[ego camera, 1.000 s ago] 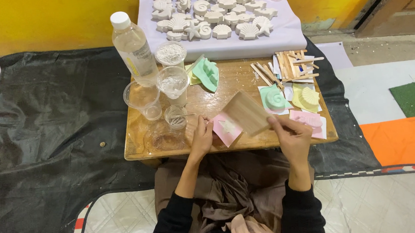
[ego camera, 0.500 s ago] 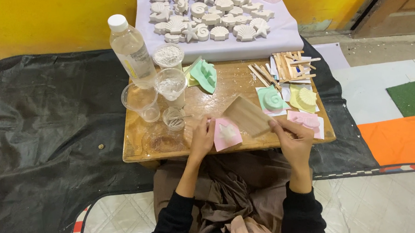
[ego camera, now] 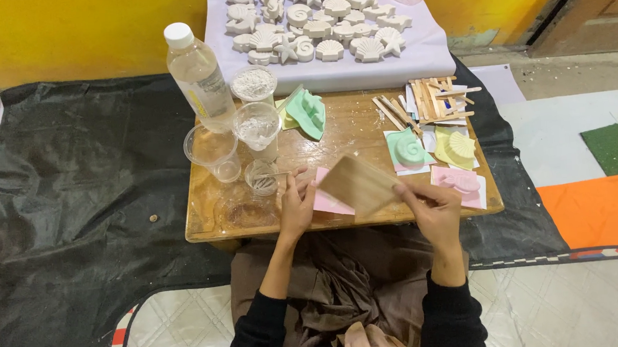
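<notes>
A low wooden table (ego camera: pixel 212 226) stands in front of me. My left hand (ego camera: pixel 297 208) rests on a pink mould (ego camera: pixel 327 201) at the table's near edge and pins it down. My right hand (ego camera: pixel 431 209) holds a flat wooden board (ego camera: pixel 358 185), tilted over the pink mould and covering part of it. Just left of my left hand stands a small clear cup (ego camera: pixel 261 178) with a stirrer in it.
A clear water bottle (ego camera: pixel 200 76), two cups of white powder (ego camera: pixel 254 84) and empty cups (ego camera: pixel 211 149) stand at the table's left. A green mould (ego camera: pixel 307 113), wooden sticks (ego camera: pixel 429 98), and green, yellow and pink moulds (ego camera: pixel 454 148) lie to the right. White plaster shells (ego camera: pixel 314 16) fill a sheet beyond.
The wooden board has swung left and lower over the pink mould. My left hand stays on the mould.
</notes>
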